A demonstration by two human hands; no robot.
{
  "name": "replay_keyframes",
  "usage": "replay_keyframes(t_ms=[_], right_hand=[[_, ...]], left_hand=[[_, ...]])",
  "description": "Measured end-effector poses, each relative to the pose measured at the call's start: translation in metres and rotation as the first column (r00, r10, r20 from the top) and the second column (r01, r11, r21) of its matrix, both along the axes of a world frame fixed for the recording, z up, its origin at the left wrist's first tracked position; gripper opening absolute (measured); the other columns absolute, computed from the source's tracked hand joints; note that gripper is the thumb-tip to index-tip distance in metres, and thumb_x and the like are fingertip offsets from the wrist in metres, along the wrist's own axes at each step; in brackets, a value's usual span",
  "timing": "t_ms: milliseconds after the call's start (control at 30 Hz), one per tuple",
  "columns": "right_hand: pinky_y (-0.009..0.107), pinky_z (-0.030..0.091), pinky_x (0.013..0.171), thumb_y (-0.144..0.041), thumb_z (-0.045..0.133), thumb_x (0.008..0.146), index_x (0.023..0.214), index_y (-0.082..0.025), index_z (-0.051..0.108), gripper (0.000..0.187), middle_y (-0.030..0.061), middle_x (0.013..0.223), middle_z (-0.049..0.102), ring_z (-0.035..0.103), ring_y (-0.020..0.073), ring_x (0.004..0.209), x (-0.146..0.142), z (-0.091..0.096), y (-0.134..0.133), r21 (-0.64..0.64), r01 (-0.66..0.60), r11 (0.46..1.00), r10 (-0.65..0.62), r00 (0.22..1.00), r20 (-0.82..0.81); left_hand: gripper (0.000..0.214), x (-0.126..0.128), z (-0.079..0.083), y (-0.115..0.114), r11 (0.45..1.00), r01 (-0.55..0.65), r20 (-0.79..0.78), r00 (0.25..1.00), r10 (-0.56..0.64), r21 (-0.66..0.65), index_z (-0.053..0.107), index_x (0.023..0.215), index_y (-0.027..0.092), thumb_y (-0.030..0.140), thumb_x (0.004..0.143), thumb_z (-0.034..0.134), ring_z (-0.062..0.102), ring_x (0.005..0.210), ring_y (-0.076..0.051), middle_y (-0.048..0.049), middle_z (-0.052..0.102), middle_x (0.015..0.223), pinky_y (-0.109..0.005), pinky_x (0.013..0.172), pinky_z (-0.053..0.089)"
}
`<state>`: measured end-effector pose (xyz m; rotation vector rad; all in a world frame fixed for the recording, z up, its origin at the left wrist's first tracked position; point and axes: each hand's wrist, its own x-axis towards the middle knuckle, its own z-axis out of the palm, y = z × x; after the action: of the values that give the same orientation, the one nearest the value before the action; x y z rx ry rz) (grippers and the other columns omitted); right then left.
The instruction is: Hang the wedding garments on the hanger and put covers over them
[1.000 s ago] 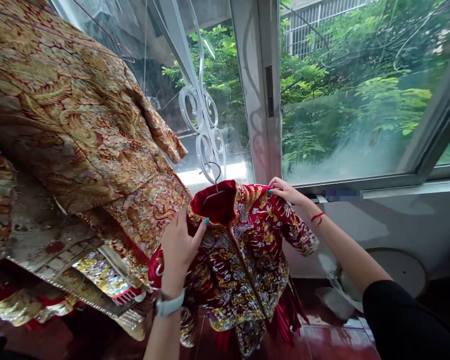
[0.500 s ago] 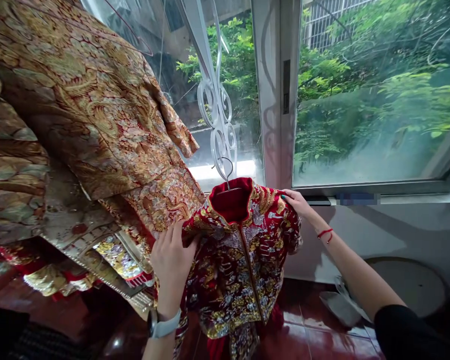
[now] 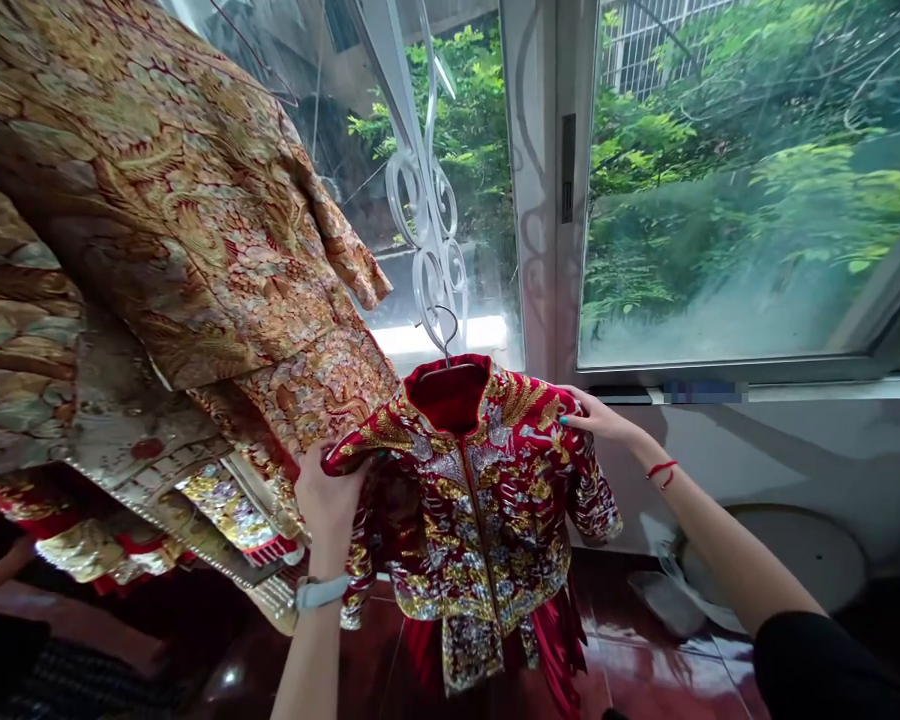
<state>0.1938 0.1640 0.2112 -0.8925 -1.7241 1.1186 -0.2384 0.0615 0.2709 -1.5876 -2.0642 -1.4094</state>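
A red jacket (image 3: 487,500), thick with gold and silver embroidery, hangs upright from a hanger (image 3: 447,330) whose metal hook rises out of the stand-up collar. My left hand (image 3: 331,490), with a pale watch strap at the wrist, is closed on the jacket's shoulder at the left. At the opposite shoulder my right hand (image 3: 586,412) grips the cloth, its thumb in front and the fingers mostly behind. A red skirt-like cloth (image 3: 559,640) shows below the jacket's hem.
Large gold patterned garments (image 3: 195,220) hang close on the left. Behind the jacket stand a white scrolled metal rack (image 3: 429,220) and a window (image 3: 720,230). A round white object (image 3: 787,560) rests by the wall at right. Another person's arm (image 3: 0,575) shows at far left.
Both hands have shifted outward along the shoulders, and the jacket is spread wider and faces me more squarely. Its right-side sleeve and the red cloth below show more.
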Motion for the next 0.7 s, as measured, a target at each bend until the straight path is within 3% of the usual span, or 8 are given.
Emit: replay_keyframes(t_ms=[100, 167, 233, 300, 433, 533, 633, 700], right_hand=[[0.047, 0.041, 0.109, -0.044, 0.068, 0.080, 0.131, -0.023, 0.056, 0.056, 0.0086, 0.132, 0.061, 0.054, 0.0306, 0.124, 0.002, 0.000, -0.002, 0.158, 0.151, 0.976, -0.160, 0.986, 0.047], [0.045, 0.042, 0.108, -0.045, 0.066, 0.082, 0.135, -0.024, 0.053, 0.058, 0.0088, 0.135, 0.060, 0.054, 0.0299, 0.125, 0.007, -0.005, -0.009, 0.144, 0.157, 0.977, -0.162, 0.987, 0.018], [0.044, 0.048, 0.101, -0.045, 0.071, 0.078, 0.141, -0.024, 0.047, 0.070, 0.0110, 0.136, 0.058, 0.056, 0.0306, 0.122, 0.011, -0.016, -0.018, 0.088, 0.136, 0.987, -0.137, 0.991, -0.003], [0.046, 0.051, 0.096, -0.044, 0.077, 0.071, 0.141, -0.021, 0.047, 0.079, 0.0135, 0.132, 0.062, 0.060, 0.0326, 0.116, 0.013, -0.030, -0.025, 0.101, 0.210, 0.973, -0.213, 0.977, 0.026], [0.047, 0.053, 0.088, -0.043, 0.072, 0.077, 0.119, -0.017, 0.064, 0.050, 0.0128, 0.111, 0.072, 0.066, 0.0335, 0.101, 0.013, -0.048, -0.019, 0.251, 0.325, 0.912, -0.365, 0.922, 0.133], [0.046, 0.053, 0.087, -0.043, 0.067, 0.081, 0.107, -0.018, 0.068, 0.037, 0.0114, 0.107, 0.073, 0.067, 0.0327, 0.096, 0.013, -0.053, -0.006, 0.317, 0.325, 0.891, -0.378, 0.917, 0.124], [0.047, 0.051, 0.091, -0.044, 0.068, 0.079, 0.115, -0.017, 0.065, 0.045, 0.0121, 0.114, 0.071, 0.065, 0.0332, 0.103, 0.012, -0.062, -0.004, 0.302, 0.418, 0.857, -0.444, 0.896, 0.020], [0.046, 0.052, 0.093, -0.042, 0.074, 0.073, 0.124, -0.018, 0.060, 0.058, 0.0119, 0.120, 0.068, 0.064, 0.0323, 0.108, 0.014, -0.071, -0.009, 0.240, 0.393, 0.888, -0.407, 0.913, 0.010]], left_hand=[[0.066, 0.007, -0.012, -0.002, 0.994, -0.032, 0.047, 0.998, 0.028, 0.106, 0.058, 0.112, 0.017, 0.062, 0.065, 0.070, 0.064, 0.101, -0.031, -0.0129, 0.066, 0.108, -0.046, 0.092, 0.050], [0.067, -0.005, -0.020, -0.007, 0.980, 0.187, 0.166, 0.966, -0.196, 0.069, 0.056, 0.117, 0.018, 0.059, 0.065, 0.070, 0.063, 0.106, -0.029, -0.0122, 0.065, 0.114, -0.043, 0.095, 0.050], [0.063, -0.026, -0.029, -0.013, 0.901, 0.433, 0.354, 0.840, -0.411, 0.020, 0.056, 0.118, 0.020, 0.055, 0.068, 0.069, 0.063, 0.108, -0.026, -0.0111, 0.066, 0.116, -0.039, 0.094, 0.051], [0.059, -0.043, -0.040, -0.019, 0.856, 0.517, 0.495, 0.750, -0.440, -0.022, 0.059, 0.114, 0.019, 0.049, 0.065, 0.071, 0.065, 0.103, -0.025, -0.0104, 0.069, 0.110, -0.037, 0.089, 0.053], [0.045, -0.042, -0.057, -0.021, 0.979, 0.199, 0.454, 0.878, -0.154, -0.052, 0.066, 0.091, 0.014, 0.042, 0.057, 0.074, 0.064, 0.073, -0.024, -0.0051, 0.068, 0.076, -0.037, 0.071, 0.054], [0.033, -0.025, -0.064, -0.018, 0.995, -0.082, 0.283, 0.957, 0.062, 0.058, 0.068, 0.083, 0.014, 0.042, 0.064, 0.067, 0.060, 0.069, -0.021, -0.0029, 0.064, 0.070, -0.038, 0.072, 0.052], [0.041, -0.023, -0.080, -0.026, 0.979, -0.144, 0.308, 0.947, 0.095, 0.141, 0.068, 0.092, 0.015, 0.047, 0.067, 0.068, 0.061, 0.077, -0.023, -0.0048, 0.065, 0.081, -0.041, 0.080, 0.052], [0.058, -0.036, -0.108, -0.044, 0.986, -0.092, 0.446, 0.895, 0.021, 0.139, 0.064, 0.105, 0.018, 0.049, 0.058, 0.075, 0.062, 0.085, -0.024, -0.0059, 0.064, 0.094, -0.041, 0.083, 0.052]])
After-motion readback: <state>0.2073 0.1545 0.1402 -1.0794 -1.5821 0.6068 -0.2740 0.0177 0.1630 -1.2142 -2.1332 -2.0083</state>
